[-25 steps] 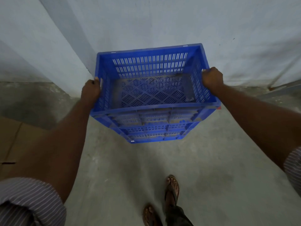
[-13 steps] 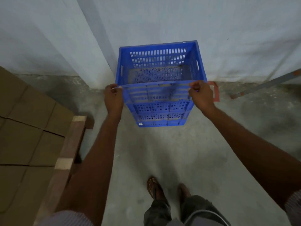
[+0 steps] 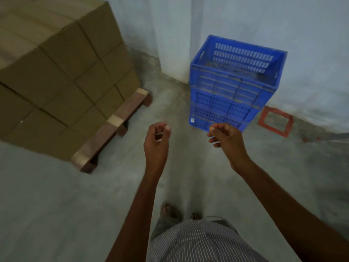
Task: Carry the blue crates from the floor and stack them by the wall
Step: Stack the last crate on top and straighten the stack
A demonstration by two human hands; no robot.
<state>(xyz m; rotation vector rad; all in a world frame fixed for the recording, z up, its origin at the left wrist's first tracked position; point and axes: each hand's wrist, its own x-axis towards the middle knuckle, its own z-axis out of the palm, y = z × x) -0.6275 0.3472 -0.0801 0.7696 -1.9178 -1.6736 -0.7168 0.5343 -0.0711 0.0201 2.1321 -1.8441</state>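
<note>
A stack of blue slotted crates (image 3: 230,91) stands on the concrete floor against the pale wall (image 3: 311,35), beside a wall corner. The top crate looks empty inside. My left hand (image 3: 156,140) hangs in the air in front of the stack, fingers loosely curled, holding nothing. My right hand (image 3: 226,142) is a little nearer the stack's lower front edge, also loosely curled and empty. Neither hand touches the crates.
A tall block of brown cardboard boxes (image 3: 56,72) sits on a wooden pallet (image 3: 113,125) at the left. A red square frame (image 3: 275,121) lies on the floor right of the crates. My feet (image 3: 170,210) are below on bare concrete.
Both hands have let go of the top crate, which now rests on the stack. I have stepped back and my view has swung left, bringing the boxes into sight.
</note>
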